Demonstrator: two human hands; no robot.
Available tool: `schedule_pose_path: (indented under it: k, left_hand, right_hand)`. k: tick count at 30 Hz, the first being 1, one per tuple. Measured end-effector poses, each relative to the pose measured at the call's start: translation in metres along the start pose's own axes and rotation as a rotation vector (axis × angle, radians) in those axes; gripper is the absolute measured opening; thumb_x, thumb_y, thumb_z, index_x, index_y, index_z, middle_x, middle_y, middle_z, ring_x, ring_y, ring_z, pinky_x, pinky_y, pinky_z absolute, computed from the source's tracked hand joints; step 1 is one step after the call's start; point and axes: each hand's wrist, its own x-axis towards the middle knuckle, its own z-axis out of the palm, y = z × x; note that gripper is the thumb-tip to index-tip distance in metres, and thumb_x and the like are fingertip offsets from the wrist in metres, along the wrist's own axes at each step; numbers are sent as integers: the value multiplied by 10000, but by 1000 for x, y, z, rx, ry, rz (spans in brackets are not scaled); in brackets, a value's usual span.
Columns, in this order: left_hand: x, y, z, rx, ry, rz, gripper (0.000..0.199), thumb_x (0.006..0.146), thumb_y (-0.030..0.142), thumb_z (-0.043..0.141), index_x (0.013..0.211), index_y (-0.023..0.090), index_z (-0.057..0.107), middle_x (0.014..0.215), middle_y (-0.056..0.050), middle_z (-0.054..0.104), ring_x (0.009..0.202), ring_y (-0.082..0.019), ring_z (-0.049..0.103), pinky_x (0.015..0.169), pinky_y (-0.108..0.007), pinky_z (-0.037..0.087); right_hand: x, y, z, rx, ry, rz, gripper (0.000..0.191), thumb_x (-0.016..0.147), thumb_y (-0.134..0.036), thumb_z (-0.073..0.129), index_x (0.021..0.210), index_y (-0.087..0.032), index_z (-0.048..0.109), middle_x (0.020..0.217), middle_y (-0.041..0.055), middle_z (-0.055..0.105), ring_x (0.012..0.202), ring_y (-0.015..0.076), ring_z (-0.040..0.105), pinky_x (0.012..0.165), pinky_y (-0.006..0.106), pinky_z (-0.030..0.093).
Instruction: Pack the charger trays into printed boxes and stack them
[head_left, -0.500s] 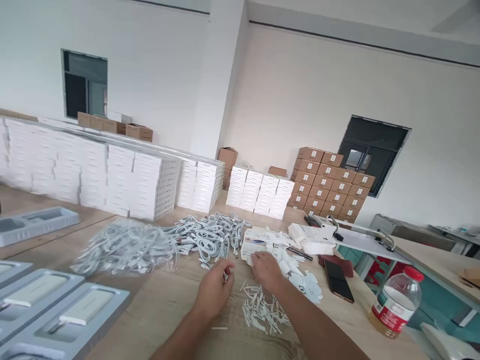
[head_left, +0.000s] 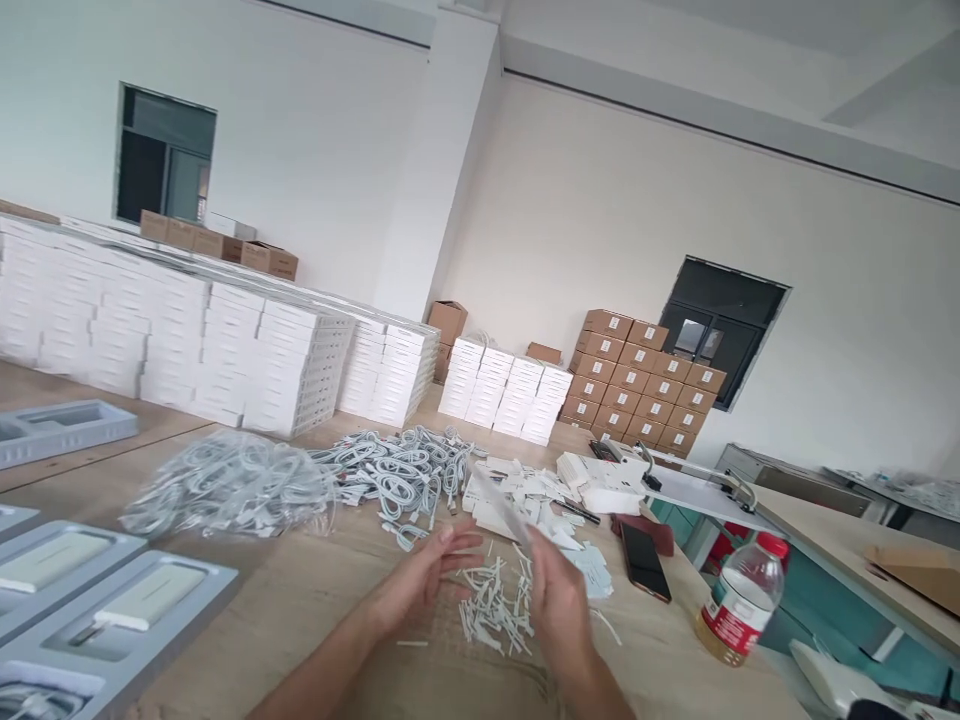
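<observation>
My right hand grips a thin white paper piece by its near end, tilted up and blurred by motion. To its left, my left hand is held palm inward with the fingers stretched out and nothing seen in it. Below and between the hands lies a loose pile of narrow white strips. Just behind the hands, white papers and cards are spread in a heap. Coiled grey-white cables lie behind my left hand, beside more cables in clear plastic bags.
Grey trays with white devices stand at left. On the right are a phone, a red-capped bottle and a paper stack. White boxes and brown cartons are stacked behind.
My right hand has come back from the paper heap, lifting a white paper piece. My left hand has opened from a loose curl. The view has shifted slightly.
</observation>
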Motion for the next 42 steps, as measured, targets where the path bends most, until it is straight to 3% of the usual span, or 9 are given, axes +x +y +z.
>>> schedule_pose_path:
  k: [4,9,16,22,25,28,31,35,42]
  left_hand:
    - [-11,11,10,-460,-196,-89,757,827,752,397,1346,220,535,1340,-148,607,1198,-305,594,887,-414,532]
    - [-2,15,-1,-645,175,-248,494,802,184,592,1277,52,572,1066,-163,744,999,-300,700,841,-388,571]
    - [10,15,-24,-640,407,-119,614,780,47,546,1386,93,459,1090,-120,751,961,-251,724,810,-345,599]
    - [1,13,-9,-620,300,-196,587,780,112,635,1350,82,498,1128,-154,736,999,-288,716,838,-383,598]
    - [-7,13,2,-592,143,-288,604,744,141,694,1326,103,534,1119,-144,742,1030,-310,703,859,-402,584]
    - [-14,16,5,-537,-93,-401,581,720,198,747,1272,111,586,1098,-143,748,1050,-335,690,861,-414,566]
    - [-15,21,-1,-572,-250,-477,491,745,334,731,1166,94,655,1048,-154,756,1036,-366,682,873,-450,541]
    - [-13,27,-8,-559,-133,-506,370,734,264,707,1069,110,679,890,-112,764,814,-295,710,754,-391,545]
    - [-18,30,3,-233,-252,-615,469,626,191,754,1079,98,676,868,-116,757,726,-243,686,657,-312,517]
  right_hand:
    - [-14,-35,19,39,-128,-351,421,947,-136,430,1347,-188,550,1254,122,672,1172,234,634,995,385,551]
    - [-15,-39,19,95,-197,-449,334,970,-123,421,1215,-192,638,1193,76,708,1147,194,644,989,334,552]
    - [-27,-56,-7,175,-562,-399,190,922,-178,510,875,-221,690,887,16,735,866,171,675,801,277,545]
    - [1,-28,-16,340,-325,289,426,910,-499,517,621,-194,587,586,-12,583,584,136,548,577,259,429]
    - [12,4,-11,555,-79,666,430,827,-604,566,901,-186,628,767,22,644,678,167,594,550,259,424]
    - [3,16,-11,992,-79,913,615,732,-588,688,1205,-219,556,968,54,694,738,197,644,530,258,441]
    - [-13,1,-16,1277,-266,964,586,695,-470,787,1192,-230,591,964,51,727,757,213,674,630,304,499]
    - [-20,-20,-24,1254,-672,905,481,684,-430,813,1080,-198,670,921,64,736,786,236,683,633,316,495]
    - [-15,-5,-32,770,-644,681,405,761,-349,729,1139,-218,667,996,38,681,909,192,622,775,307,484]
